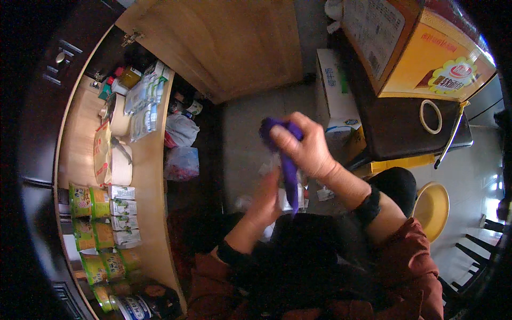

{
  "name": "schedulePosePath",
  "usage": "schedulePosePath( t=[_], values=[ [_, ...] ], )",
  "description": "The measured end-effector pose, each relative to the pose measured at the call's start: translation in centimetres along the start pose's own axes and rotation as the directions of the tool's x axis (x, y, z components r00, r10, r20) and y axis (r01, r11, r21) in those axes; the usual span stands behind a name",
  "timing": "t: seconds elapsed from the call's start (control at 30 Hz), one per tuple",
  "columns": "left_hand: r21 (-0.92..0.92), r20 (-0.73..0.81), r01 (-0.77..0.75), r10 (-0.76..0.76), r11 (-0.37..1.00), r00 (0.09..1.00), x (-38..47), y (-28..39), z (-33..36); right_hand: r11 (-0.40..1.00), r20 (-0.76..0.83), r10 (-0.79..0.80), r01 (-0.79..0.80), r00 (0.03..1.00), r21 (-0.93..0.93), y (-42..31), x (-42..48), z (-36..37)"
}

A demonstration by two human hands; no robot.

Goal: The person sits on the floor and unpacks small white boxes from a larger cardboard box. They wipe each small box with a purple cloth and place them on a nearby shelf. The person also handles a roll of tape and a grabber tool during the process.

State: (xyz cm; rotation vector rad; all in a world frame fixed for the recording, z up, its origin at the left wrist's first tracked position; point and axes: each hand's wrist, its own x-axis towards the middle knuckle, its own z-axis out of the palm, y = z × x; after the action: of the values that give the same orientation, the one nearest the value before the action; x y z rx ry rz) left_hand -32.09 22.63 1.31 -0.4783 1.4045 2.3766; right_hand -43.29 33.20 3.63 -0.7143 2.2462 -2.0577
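Observation:
A crumpled purple cloth [289,168] is gripped in my right hand [310,146], thumb pressed on top. It bunches above the fist, and one strip of it hangs below. Motion blurs my left hand [262,200], which is beside the hanging strip; whether its fingers touch the cloth or hold anything is unclear. Both hands are above the grey floor [248,136], in front of an open low cabinet. Some white packaging [285,199] is visible behind the hanging cloth, partly hidden.
On the left, the cabinet shelf [150,172] carries several green-lidded tubs [82,200], white cartons [123,208], a pot [119,114] and plastic packs [146,100]. Its wooden door [224,44] swings out ahead. At right stand a dark stool [400,132] bearing a cardboard box [436,60], and a yellow basin [432,212].

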Motion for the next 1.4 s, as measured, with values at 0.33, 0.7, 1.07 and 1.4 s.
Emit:
schedulePosePath(
  t=[0.33,0.7,1.07,1.4],
  values=[
    [0.804,0.060,-0.404,0.615,0.437,0.786,0.2,1.4,-1.3,0.974,0.371,-0.207,0.157,0.905,0.161,-1.3,-1.0,-2.8],
    [0.285,-0.181,-0.345,0.403,0.894,0.897,-0.2,0.2,-1.2,0.089,0.579,0.497,-0.702,0.646,0.707,0.6,-0.6,-2.8],
    [-0.336,-0.311,-0.334,0.231,0.881,0.922,0.7,2.2,-1.1,0.967,0.244,-0.242,0.254,0.939,-0.020,0.3,-5.2,2.0],
    [-0.557,-0.275,-0.498,0.418,0.665,0.866,0.2,4.3,-4.2,0.748,0.221,0.253,-0.335,0.942,0.573,-1.0,-4.8,0.4]
  ],
)
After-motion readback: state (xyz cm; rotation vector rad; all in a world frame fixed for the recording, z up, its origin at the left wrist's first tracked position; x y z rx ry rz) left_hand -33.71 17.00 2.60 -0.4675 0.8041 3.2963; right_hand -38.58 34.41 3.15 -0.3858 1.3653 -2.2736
